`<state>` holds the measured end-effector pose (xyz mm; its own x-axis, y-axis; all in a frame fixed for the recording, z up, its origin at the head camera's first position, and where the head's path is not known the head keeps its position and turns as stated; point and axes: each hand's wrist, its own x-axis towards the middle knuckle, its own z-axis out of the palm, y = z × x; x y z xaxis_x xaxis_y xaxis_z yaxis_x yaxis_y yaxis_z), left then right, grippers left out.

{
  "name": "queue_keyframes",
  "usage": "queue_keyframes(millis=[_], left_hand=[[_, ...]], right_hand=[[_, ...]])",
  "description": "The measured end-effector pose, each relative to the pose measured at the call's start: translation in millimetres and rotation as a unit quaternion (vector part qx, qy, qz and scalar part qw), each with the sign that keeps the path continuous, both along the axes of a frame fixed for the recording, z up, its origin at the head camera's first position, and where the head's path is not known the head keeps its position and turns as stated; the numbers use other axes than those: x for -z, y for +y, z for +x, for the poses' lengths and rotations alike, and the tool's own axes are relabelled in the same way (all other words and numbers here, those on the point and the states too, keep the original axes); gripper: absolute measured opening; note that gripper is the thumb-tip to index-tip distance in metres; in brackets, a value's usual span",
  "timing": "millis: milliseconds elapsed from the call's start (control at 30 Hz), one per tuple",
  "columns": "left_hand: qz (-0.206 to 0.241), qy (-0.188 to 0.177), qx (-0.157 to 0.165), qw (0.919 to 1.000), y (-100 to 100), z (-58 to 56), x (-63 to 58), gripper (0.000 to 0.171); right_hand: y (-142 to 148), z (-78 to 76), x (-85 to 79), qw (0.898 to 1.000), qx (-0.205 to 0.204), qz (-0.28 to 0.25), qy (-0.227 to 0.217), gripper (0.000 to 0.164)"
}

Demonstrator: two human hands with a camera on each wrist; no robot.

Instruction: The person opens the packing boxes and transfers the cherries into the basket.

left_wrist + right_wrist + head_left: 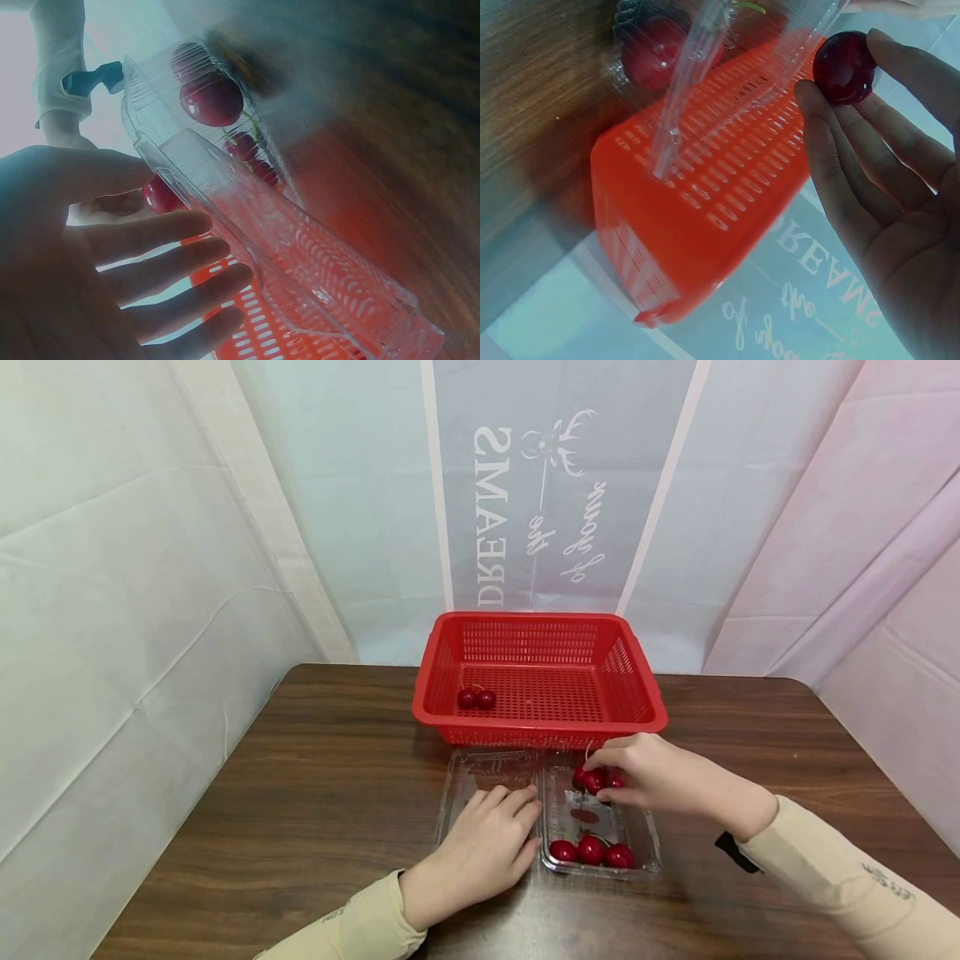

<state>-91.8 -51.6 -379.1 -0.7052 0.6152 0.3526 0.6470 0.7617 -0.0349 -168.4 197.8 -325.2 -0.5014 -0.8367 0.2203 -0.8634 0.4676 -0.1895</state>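
My right hand [648, 777] pinches a dark red cherry [845, 67] between thumb and fingertips, over the far part of a clear plastic clamshell box [651, 835]. Other cherries show close around those fingertips in the head view. Three cherries [591, 849] sit in a row along the near end of the box, one with a green stem. My left hand [483, 847] lies over the box's opened lid [459, 768], its fingers extended and fingertips right at the seam between lid and tray. A reddish oval patch [585, 816] shows at the box's middle.
Just beyond the box stands a red slotted plastic basket [540, 724], with two stemmed cherries [476, 698] in its left front corner. Both are on a dark wooden table [337, 760]. Pale curtains [360, 510] hang behind and at both sides.
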Motion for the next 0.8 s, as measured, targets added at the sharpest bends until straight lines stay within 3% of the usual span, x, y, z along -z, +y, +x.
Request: queue_keyframes(millis=[567,800], left_hand=[[-0.002,-0.005,0.001,1.0,0.3,0.2,0.5,0.033],[-0.003,-0.007,0.001,1.0,0.7,-0.1,0.4,0.033]], right_hand=[[-2.5,-2.9,-15.0,1.0,0.018,0.008,-0.012,0.027],[-5.5,-7.6,-20.2,1.0,0.022,0.009,0.01,0.03]])
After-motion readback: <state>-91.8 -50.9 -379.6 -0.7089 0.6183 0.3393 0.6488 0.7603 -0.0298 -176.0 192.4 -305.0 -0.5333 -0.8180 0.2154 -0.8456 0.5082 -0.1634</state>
